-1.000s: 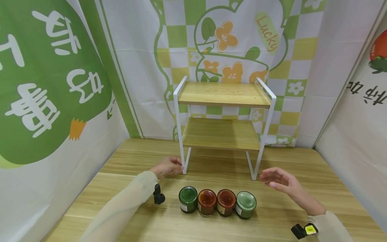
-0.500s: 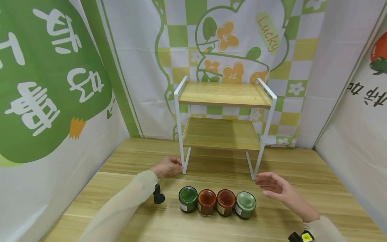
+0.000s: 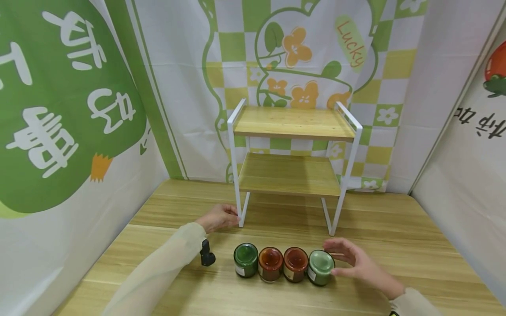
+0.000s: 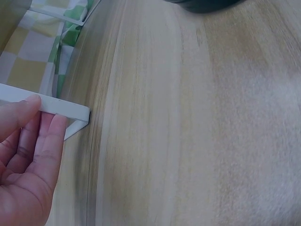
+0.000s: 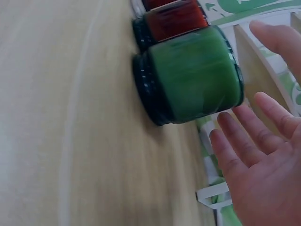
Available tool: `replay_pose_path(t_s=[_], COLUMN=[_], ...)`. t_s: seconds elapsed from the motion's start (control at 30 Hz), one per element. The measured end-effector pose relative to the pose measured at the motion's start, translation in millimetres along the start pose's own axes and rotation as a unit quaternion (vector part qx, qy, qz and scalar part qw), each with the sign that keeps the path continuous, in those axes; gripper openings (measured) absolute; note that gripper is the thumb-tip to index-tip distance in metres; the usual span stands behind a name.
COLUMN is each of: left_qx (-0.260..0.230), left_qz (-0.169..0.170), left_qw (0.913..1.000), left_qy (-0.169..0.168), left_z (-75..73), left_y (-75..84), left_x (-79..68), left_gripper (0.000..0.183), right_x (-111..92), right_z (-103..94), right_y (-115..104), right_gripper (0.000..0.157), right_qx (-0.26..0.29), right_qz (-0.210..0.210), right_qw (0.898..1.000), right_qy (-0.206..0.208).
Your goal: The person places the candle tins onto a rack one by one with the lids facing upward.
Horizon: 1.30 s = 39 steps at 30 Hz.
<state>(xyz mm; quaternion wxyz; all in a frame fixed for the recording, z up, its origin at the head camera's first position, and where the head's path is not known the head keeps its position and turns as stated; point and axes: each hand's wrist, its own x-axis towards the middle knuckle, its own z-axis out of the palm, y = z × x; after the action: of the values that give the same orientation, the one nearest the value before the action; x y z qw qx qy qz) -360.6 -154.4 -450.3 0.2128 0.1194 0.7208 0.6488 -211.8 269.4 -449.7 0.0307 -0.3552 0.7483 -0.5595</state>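
My left hand [image 3: 218,218] pinches the foot of the white front-left leg [image 3: 237,193] of a two-tier wooden shelf [image 3: 290,175]. In the left wrist view, thumb and fingertips lie on either side of that white bar [image 4: 61,107]. Four small glass jars stand in a row before the shelf: a dark green jar [image 3: 246,260], two red-brown jars [image 3: 270,263] and a light green jar [image 3: 321,267] at the right end. Around the light green jar's right side, my right hand [image 3: 357,265] is spread, thumb and fingers apart. The right wrist view shows its fingertips close to that jar [image 5: 195,75].
The shelf stands on a wood-grain table [image 3: 189,281], with bare boards on both tiers. Behind it hangs a checked green and white cloth [image 3: 233,48]. Printed cloth walls [image 3: 118,197] enclose the table left and right. A black wrist camera [image 3: 207,254] sits at the left cuff.
My right hand has moved left and toward me, from beside the shelf's right leg to the light green jar. The left hand, shelf and jars have stayed in place.
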Motion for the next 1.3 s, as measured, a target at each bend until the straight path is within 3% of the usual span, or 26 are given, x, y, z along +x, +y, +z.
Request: replay_pose_path(t_s=[0.17, 0.43, 0.63, 1.3], left_qx=[0.005, 0.008, 0.006, 0.001], left_qz=[-0.001, -0.004, -0.002, 0.003], left_qw=[1.0000, 1.0000, 1.0000, 1.0000], left_qy=[-0.001, -0.002, -0.004, -0.004], left_z=[-0.3, 1.2, -0.1, -0.6], left_y=[0.3, 2.7, 2.4, 1.3], left_x=[-1.1, -1.1, -0.8, 0.3], left_gripper=[0.011, 0.010, 0.009, 0.006], right_x=[-1, 1, 2, 3], right_z=[5.3, 10.0, 10.9, 14.6], right_y=[4, 6, 11, 23], right_gripper=[0.061, 0.066, 0.068, 0.073], right_qx=[-0.005, -0.016, -0.029, 0.014], right_qz=[0.048, 0.085, 0.090, 0.098], right_qw=[0.999, 0.996, 0.995, 0.994], right_qy=[-0.004, -0.021, -0.026, -0.052])
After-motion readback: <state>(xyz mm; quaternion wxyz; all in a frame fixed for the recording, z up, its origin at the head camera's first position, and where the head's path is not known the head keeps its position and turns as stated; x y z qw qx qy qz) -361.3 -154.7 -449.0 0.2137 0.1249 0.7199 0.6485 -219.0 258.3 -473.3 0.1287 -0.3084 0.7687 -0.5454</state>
